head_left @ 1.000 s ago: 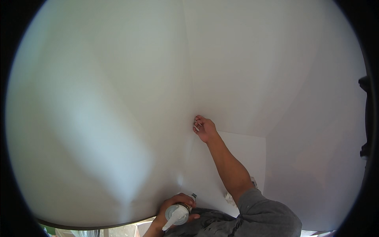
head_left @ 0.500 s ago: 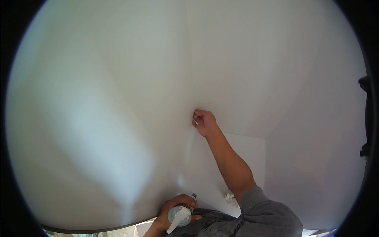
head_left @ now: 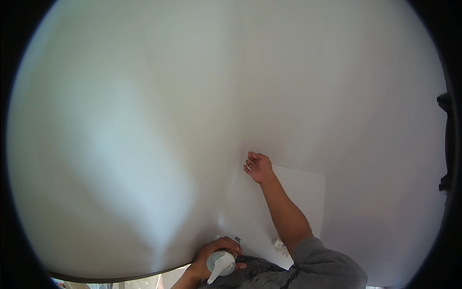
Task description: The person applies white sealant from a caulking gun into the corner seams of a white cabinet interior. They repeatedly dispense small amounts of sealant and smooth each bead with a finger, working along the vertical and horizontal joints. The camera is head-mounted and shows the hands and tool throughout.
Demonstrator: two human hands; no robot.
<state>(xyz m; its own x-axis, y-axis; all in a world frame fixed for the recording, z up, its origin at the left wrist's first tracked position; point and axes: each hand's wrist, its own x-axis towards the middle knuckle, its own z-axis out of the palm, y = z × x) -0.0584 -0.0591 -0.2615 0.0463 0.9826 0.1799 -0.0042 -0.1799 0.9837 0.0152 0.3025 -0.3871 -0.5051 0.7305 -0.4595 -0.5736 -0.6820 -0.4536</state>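
Observation:
Close to my body at the bottom, my left hand [head_left: 215,250] is wrapped round a sealant tube [head_left: 222,263]. The tube has a round grey end and a white tapered nozzle that points down toward the lower edge. My right arm reaches up the middle. At its end my right hand [head_left: 259,167] is raised beside the upright seam where two pale walls [head_left: 293,106] meet. Its fingers are loosely bent and apart, and nothing shows in them. Whether the fingertips touch the wall I cannot tell.
A smooth pale wall [head_left: 110,159] curves across the left, with a bright sheen. Below my right hand a pale flat panel [head_left: 305,188] meets the walls. Something white and crumpled [head_left: 280,246] lies beside my right upper arm. Dark fittings [head_left: 443,183] stand at the right rim.
My right hand has come down and a little to the right, away from the seam, and its fingers have loosened. My left hand with the sealant tube has hardly moved.

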